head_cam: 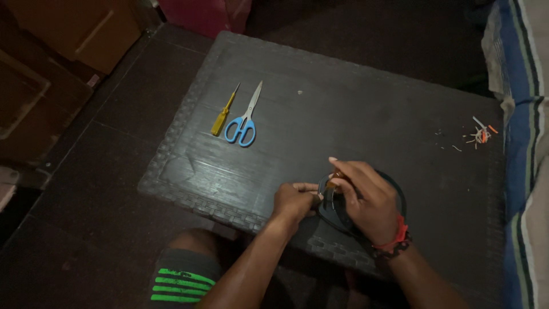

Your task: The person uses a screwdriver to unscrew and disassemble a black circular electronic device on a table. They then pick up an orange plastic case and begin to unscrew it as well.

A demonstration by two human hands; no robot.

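— Two hands work close together at the near edge of the dark surface [354, 114]. What do they have hold of?

— The left hand [294, 201] is closed, its fingertips pinching the end of a black cable coil [400, 197]. The right hand [366, 197] is curled over the same coil, fingers bent around it, and between its fingertips there is a small orange piece [333, 178]. What this piece is, I cannot tell; it is too small and the light is dim.

— Where does the coil lie?

— Directly under the right grip, flat on the surface; its loop comes out beyond the right wrist, which wears a red band [396, 237]. The two grips almost touch each other.

— And what is around them?

— Well apart, beyond the left grip, lie blue-handled scissors [245, 121], and just beside them a yellow screwdriver [224, 112]. Beyond the right grip, toward the far right edge, are small wire scraps [478, 135], near a striped cloth [523, 114].
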